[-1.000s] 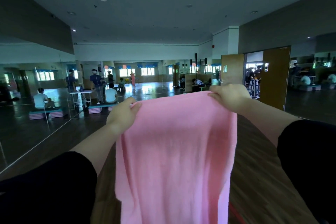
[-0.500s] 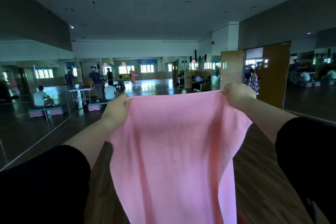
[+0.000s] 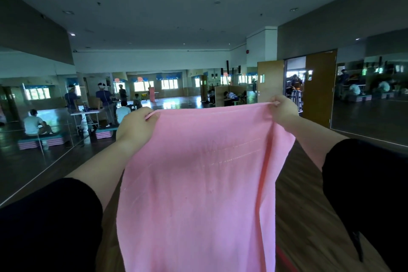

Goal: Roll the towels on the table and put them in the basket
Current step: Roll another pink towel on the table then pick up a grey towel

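Here we are with the pink towel point(image 3: 198, 183) up in the air in front of us, spread wide and hanging flat. It touches nothing but our two hands. Our left hand point(image 3: 135, 127) has the top left corner, fingers curled round the hem and pinching it tight, the back of the hand facing us. Our right hand point(image 3: 284, 108) has the top right corner, sitting a touch higher, thumb and fingers closed on the cloth, with a small loop of hem poking out just beside the knuckles.

Between the two grips the top edge runs almost straight and taut. Below the right hand a long fold drops down the towel's right side; the rest hangs smooth, with faint stitched lines crossing the middle. The bottom edge runs out of view, so we cannot tell where it ends.

Our black sleeves, the left sleeve point(image 3: 48, 227) and the right sleeve point(image 3: 364, 183), fill the lower corners. Under the towel lies a brown wood-grain surface point(image 3: 304, 216); table or floor, we cannot tell.

Behind it all is a dim mirrored hall: a seated person point(image 3: 33, 122) on a striped step platform point(image 3: 39, 141), a standing person point(image 3: 103, 97) near a white table point(image 3: 85, 112), and an open wooden door point(image 3: 319, 86) at the right.
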Motion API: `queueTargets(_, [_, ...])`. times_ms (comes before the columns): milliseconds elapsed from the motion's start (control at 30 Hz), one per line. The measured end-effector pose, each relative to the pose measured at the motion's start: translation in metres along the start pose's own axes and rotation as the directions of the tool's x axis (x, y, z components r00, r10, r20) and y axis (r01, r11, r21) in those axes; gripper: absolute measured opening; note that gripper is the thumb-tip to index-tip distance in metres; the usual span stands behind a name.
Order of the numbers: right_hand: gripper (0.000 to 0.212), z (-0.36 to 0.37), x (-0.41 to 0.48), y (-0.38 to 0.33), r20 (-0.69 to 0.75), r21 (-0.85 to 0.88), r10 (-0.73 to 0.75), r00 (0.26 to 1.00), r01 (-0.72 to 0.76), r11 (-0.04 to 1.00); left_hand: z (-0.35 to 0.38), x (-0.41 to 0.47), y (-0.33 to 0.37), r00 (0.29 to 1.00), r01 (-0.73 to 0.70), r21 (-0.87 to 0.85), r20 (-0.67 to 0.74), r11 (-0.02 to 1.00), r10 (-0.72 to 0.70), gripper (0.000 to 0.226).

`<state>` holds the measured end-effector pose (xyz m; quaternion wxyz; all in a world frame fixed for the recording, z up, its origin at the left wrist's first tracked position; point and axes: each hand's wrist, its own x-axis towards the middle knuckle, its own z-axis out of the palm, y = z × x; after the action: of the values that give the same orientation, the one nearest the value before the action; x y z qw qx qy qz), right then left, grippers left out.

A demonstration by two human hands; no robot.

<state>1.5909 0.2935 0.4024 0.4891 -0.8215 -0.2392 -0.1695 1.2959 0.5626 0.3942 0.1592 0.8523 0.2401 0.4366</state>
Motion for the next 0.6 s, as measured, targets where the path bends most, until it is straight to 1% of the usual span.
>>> queueTargets(33, [0.026, -0.006, 0.002, 0.004, -0.006, 0.04, 0.002, 1.0, -0.002, 0.999, 0.004, 0.001, 0.007, 1.0, -0.001, -0.022, -0.008, 1.0, 0.001, 0.026])
queueTargets(100, [0.025, -0.019, 0.002, 0.011, -0.009, 0.062, -0.025, 1.0, 0.025, 0.998, 0.01, 0.003, 0.023, 0.999, -0.005, -0.057, -0.032, 0.998, 0.004, 0.021])
queueTargets(200, [0.018, -0.048, 0.005, 0.028, 0.0, 0.087, -0.092, 0.996, 0.092, 0.992, 0.019, 0.005, 0.049, 0.997, -0.06, -0.111, -0.055, 0.992, 0.054, 0.015])
queueTargets(300, [0.011, -0.085, 0.007, 0.046, -0.01, 0.129, -0.126, 0.992, 0.126, 0.984, 0.027, 0.005, 0.078, 0.992, -0.119, -0.157, -0.064, 0.98, 0.111, 0.01])
queueTargets(500, [0.013, -0.162, 0.01, 0.079, -0.07, 0.016, -0.143, 0.987, 0.144, 0.989, 0.049, -0.007, 0.141, 0.989, -0.148, -0.263, -0.07, 0.953, 0.134, 0.002])
queueTargets(600, [0.015, -0.2, 0.006, 0.097, -0.109, -0.011, -0.126, 0.986, 0.126, 0.992, 0.065, -0.022, 0.177, 0.989, -0.146, -0.301, -0.032, 0.942, 0.143, 0.003])
